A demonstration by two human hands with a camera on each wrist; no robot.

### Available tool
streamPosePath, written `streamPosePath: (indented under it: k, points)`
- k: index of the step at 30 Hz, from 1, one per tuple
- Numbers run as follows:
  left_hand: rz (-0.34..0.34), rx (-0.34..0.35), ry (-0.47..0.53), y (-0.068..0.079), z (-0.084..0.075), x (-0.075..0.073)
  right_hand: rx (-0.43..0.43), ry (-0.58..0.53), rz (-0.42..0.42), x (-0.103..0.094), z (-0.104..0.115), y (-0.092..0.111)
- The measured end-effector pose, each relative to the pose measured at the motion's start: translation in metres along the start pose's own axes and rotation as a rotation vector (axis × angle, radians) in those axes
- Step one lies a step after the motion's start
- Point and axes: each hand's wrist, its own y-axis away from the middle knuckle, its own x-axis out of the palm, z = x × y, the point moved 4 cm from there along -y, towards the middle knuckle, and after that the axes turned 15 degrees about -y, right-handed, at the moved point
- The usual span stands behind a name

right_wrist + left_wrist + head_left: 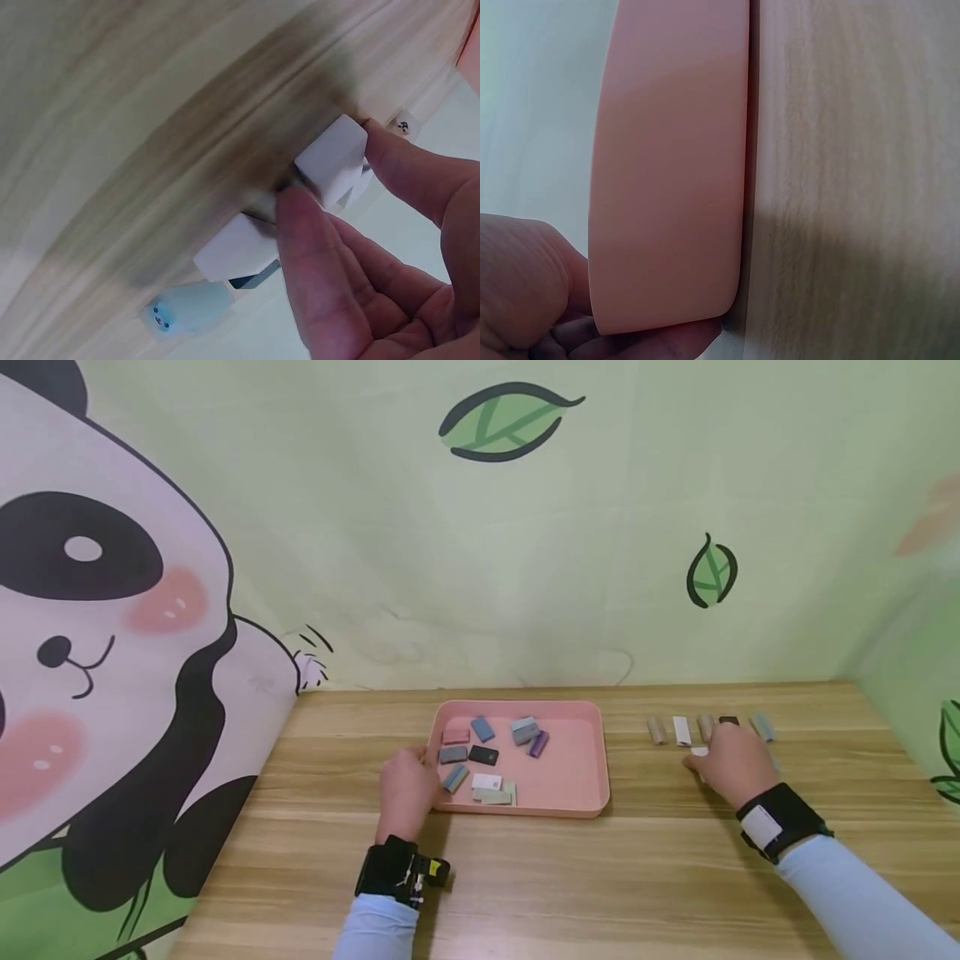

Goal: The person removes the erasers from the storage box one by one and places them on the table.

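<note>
My left hand (407, 789) grips the left side of a shallow pink tray (570, 768); in the left wrist view its fingers curl at the end of the tray wall (667, 165). My right hand (738, 764) is over a group of small blocks that look like erasers, right of the tray. In the right wrist view a white eraser (334, 161) sits between thumb and fingertip, which pinch it at the tabletop. A second white eraser (236, 251) and a pale blue one with a face (187, 309) lie beside the fingers.
Inside the tray lie several erasers, among them a black one (483, 755), a purple one (538, 743) and a white one (487, 782). Near the right hand are a brown one (657, 731) and a light blue one (762, 727). A printed cloth (375, 527) hangs behind the wooden table (525, 877).
</note>
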Motion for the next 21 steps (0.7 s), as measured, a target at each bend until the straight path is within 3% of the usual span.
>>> streamPosePath:
  k: [6,12,21]
  points:
    - [-0.003,0.001,0.003,-0.001,0.002,0.000,-0.040,0.012,-0.006,-0.007,0.016,-0.001]
    - [-0.025,0.011,0.009,-0.004,0.003,-0.001,-0.119,0.060,0.070,-0.011,0.063,-0.016]
    - [0.002,-0.013,0.030,-0.002,0.003,0.000,-0.338,-0.012,0.253,0.039,0.143,-0.035]
